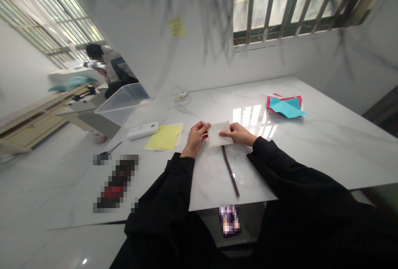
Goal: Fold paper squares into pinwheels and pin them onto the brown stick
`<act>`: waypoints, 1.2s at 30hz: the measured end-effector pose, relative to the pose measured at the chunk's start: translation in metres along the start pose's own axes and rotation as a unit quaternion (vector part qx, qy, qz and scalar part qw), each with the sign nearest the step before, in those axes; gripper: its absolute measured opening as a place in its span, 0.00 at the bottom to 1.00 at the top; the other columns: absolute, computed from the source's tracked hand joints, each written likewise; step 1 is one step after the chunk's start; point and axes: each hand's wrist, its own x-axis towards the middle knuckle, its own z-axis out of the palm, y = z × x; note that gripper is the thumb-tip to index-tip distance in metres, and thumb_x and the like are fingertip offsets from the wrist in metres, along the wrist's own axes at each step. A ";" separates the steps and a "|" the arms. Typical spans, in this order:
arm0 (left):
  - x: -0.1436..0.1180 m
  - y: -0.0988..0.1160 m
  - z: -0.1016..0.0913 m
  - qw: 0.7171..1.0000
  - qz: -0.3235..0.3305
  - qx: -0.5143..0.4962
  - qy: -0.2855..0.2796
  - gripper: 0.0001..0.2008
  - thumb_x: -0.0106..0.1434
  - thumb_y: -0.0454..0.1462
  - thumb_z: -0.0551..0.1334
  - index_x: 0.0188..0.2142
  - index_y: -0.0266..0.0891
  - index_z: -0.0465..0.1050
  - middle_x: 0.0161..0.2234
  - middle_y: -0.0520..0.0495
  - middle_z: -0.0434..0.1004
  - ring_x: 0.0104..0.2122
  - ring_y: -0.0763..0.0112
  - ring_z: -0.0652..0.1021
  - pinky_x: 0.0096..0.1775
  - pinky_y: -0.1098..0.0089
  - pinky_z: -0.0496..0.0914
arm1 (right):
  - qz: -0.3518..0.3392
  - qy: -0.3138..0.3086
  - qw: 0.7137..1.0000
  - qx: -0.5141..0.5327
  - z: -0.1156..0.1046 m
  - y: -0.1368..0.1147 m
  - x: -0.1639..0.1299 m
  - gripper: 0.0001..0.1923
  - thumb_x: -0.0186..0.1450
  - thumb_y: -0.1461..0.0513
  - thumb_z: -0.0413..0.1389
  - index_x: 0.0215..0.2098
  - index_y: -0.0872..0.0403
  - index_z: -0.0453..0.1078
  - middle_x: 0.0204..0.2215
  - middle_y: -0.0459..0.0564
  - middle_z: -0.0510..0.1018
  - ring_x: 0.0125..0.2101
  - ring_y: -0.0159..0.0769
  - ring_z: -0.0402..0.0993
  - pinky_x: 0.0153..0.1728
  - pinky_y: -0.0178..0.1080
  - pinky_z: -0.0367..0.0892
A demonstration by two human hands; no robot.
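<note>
My left hand (197, 135) pinches the left edge of a small square of cream-white paper (218, 135). On the opposite side, my right hand (241, 134) grips the same paper, its thumb lying across the front face. The sheet is held up over the table, tilted toward me. Below its lower edge a thin dark brown stick (230, 171) extends toward the table's front edge. The paper covers the stick's far end, so whether they touch I cannot tell.
Yellow paper (164, 137) lies left beside a white power strip (143, 130). Blue paper (287, 107) tops a red stack at right. A clear plastic bin (124, 102), scissors (113, 149) and a blurred dark object (116, 184) are left. Another person (108, 66) sits beyond.
</note>
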 end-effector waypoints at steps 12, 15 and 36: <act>-0.002 -0.003 -0.001 0.994 -0.034 0.047 -0.094 0.24 0.48 0.47 0.79 0.40 0.35 0.80 0.38 0.43 0.83 0.34 0.67 0.79 0.39 0.68 0.73 | -0.011 0.032 0.999 0.008 0.000 0.004 0.000 0.17 0.63 0.54 0.67 0.40 0.60 0.82 0.37 0.56 0.86 0.33 0.39 0.80 0.34 0.38 0.72; 0.000 -0.007 -0.001 0.994 -0.026 0.057 -0.093 0.26 0.48 0.46 0.79 0.42 0.32 0.82 0.39 0.40 0.85 0.34 0.65 0.81 0.39 0.67 0.74 | -0.012 0.037 0.999 0.008 0.000 0.003 -0.001 0.18 0.63 0.53 0.66 0.40 0.60 0.83 0.37 0.57 0.86 0.33 0.39 0.79 0.34 0.38 0.71; 0.004 -0.010 -0.004 0.992 -0.005 0.120 -0.042 0.24 0.46 0.47 0.78 0.36 0.30 0.82 0.32 0.42 0.84 0.30 0.66 0.79 0.33 0.70 0.71 | -0.034 0.024 0.999 -0.018 -0.003 0.003 0.002 0.24 0.63 0.46 0.64 0.37 0.60 0.80 0.21 0.45 0.73 0.22 0.29 0.62 0.24 0.35 0.56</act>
